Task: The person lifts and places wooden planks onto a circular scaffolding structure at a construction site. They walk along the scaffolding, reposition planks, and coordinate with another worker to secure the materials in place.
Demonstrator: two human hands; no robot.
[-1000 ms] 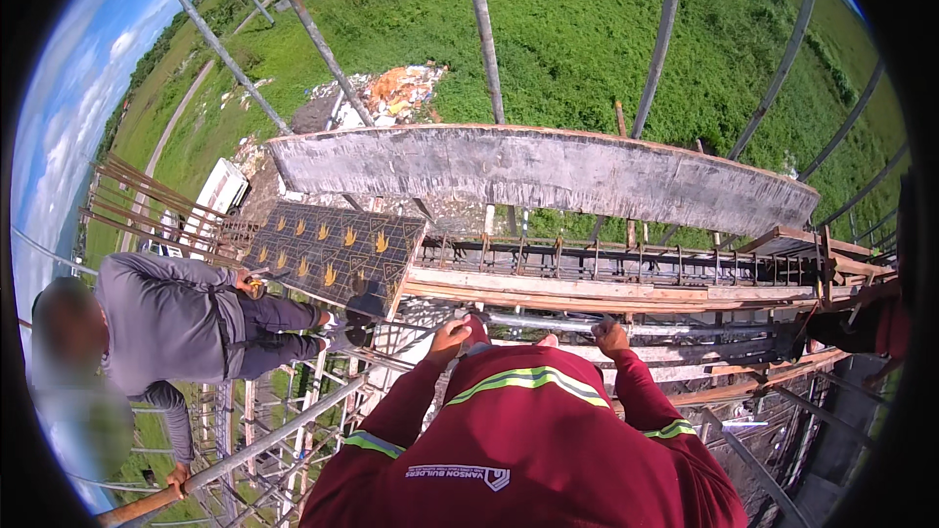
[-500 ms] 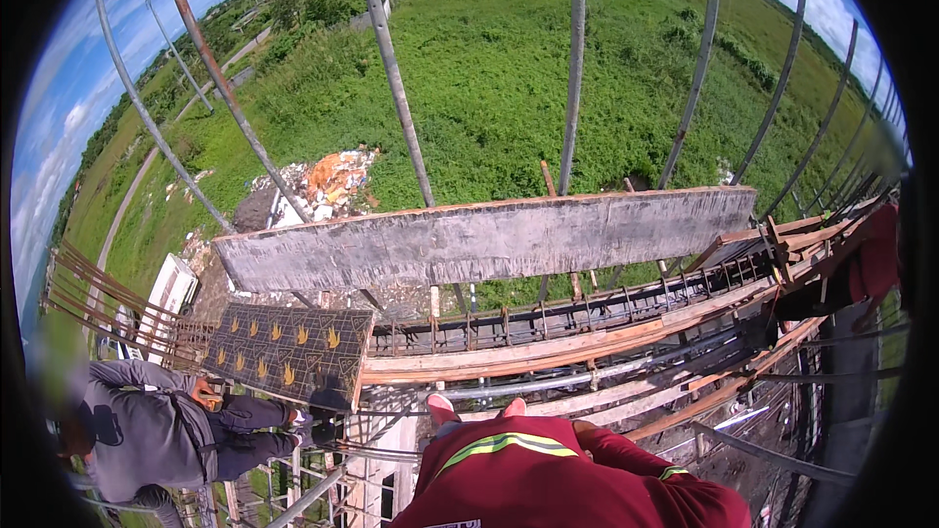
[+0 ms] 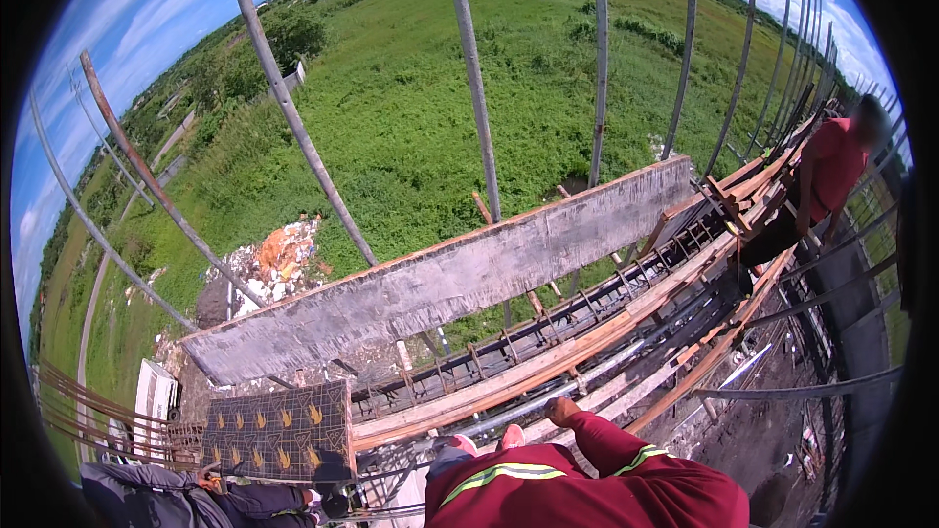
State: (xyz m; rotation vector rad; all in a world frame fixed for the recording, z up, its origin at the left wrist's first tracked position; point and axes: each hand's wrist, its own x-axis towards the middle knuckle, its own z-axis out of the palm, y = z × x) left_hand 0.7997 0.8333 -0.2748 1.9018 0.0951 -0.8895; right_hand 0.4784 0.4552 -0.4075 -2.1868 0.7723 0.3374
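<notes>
My right hand [image 3: 562,411] is out in front of my body, its fingers curled in with nothing visible in them. It appears over the lower edge of the long timber boards [image 3: 533,381], and whether it touches them I cannot tell. My left hand is out of view. A long grey formwork panel [image 3: 450,279] stands on edge beyond the boards. Between panel and boards runs a narrow trough with steel rebar ties [image 3: 509,342]. A dark sheet with yellow printed marks [image 3: 279,430] lies at the left end of the boards.
Upright metal poles [image 3: 476,88] line the far side. A person in a red shirt [image 3: 831,171] stands on the right, another in grey [image 3: 147,499] at lower left. Scaffold pipes [image 3: 802,386] cross at right above a drop to the ground. Rebar ends [image 3: 98,401] jut out left.
My view has turned to the right, bringing the red-shirted person fully into sight. My right arm has come forward, and its hand now shows. The grey-clad person sits lower in view.
</notes>
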